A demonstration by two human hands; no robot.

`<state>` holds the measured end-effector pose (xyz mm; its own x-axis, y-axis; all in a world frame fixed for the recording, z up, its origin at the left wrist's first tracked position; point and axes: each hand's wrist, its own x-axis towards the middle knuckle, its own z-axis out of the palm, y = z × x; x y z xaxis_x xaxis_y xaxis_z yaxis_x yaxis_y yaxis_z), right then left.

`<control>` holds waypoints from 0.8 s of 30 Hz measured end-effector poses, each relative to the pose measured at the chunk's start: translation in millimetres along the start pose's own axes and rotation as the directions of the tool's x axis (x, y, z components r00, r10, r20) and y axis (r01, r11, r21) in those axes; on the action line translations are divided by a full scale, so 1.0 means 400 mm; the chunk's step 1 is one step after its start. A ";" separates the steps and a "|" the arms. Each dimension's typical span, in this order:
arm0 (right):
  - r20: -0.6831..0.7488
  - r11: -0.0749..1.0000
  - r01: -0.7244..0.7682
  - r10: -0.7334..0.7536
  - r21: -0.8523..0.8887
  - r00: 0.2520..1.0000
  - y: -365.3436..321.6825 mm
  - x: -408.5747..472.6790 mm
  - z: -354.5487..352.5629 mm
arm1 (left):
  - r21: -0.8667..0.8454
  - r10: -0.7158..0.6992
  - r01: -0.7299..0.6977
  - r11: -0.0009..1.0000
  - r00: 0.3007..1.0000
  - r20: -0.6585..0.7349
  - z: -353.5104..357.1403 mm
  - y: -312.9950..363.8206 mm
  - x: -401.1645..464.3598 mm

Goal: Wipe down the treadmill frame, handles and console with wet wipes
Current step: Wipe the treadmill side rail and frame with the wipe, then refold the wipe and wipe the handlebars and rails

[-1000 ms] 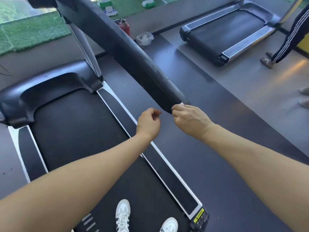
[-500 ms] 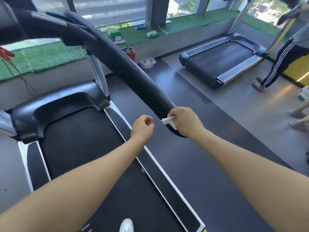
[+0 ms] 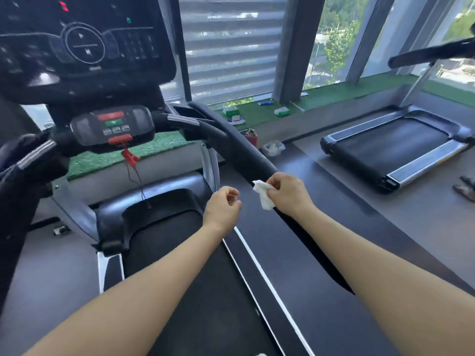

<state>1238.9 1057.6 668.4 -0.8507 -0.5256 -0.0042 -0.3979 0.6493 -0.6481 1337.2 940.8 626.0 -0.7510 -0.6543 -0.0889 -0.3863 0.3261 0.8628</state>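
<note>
I stand on a black treadmill. Its right handrail [image 3: 241, 150] runs from the console down toward me. My right hand [image 3: 288, 194] grips a crumpled white wet wipe [image 3: 262, 194] and holds it against the near part of that rail. My left hand [image 3: 223, 206] hovers just left of the rail with its fingers curled and nothing in it. The dark console screen [image 3: 82, 44] fills the upper left, and below it sits a control pod [image 3: 113, 127] with red and green buttons and a red safety clip [image 3: 130, 156] on a cord.
A second treadmill [image 3: 393, 147] stands to the right across a dark floor strip. On the green turf ledge by the window lie wet wipe packs [image 3: 232, 114]. A clear bag of used wipes [image 3: 273, 147] and a red canister [image 3: 250, 136] sit on the floor below it.
The view has tilted up, so the console now shows. My right hand has shifted on the handrail, and more of the wipe shows. My left hand stays curled beside it.
</note>
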 end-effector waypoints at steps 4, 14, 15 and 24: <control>0.019 0.999 0.016 -0.017 0.038 1.000 -0.042 0.142 0.035 | 0.027 -0.012 0.014 1.000 0.998 -0.065 -0.063 -0.015 0.117; 0.054 0.976 0.034 -0.046 0.214 0.997 -0.147 0.575 0.120 | 0.245 0.033 0.013 0.970 0.983 -0.182 -0.189 0.027 0.500; 0.054 0.976 0.033 -0.045 0.217 0.998 -0.153 0.612 0.128 | 0.272 0.048 0.004 0.962 0.981 -0.186 -0.199 0.033 0.533; 0.043 0.987 -0.018 0.012 0.158 0.999 -0.184 0.820 0.223 | 0.518 0.162 -0.102 0.849 0.984 -0.073 -0.264 0.027 0.734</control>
<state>1019.9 788.2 646.8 -0.8399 -0.5409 -0.0444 -0.3231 0.5641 -0.7599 1169.2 680.1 661.9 -0.7624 -0.6409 0.0891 -0.5293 0.6969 0.4840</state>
